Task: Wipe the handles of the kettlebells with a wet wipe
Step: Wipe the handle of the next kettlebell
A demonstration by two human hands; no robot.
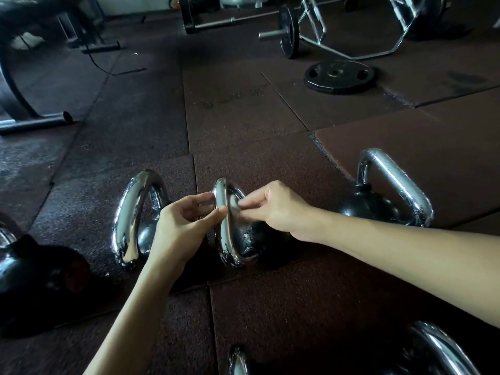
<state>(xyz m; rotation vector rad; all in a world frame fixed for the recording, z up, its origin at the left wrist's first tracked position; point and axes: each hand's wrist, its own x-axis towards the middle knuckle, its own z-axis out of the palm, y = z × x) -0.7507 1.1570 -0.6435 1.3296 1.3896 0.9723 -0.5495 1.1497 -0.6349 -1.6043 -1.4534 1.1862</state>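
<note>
My left hand and right hand pinch a barely visible wet wipe around the middle kettlebell's handle; I judge the neighbouring handles remain.

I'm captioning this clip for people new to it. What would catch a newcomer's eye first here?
Two bare hands, the left hand and right hand, meet at the shiny chrome handle of the middle kettlebell at centre frame, the right pinching something pale and blurred against it. More kettlebells stand around on the dark rubber floor, and a black weight plate lies flat farther back on the right.
</note>
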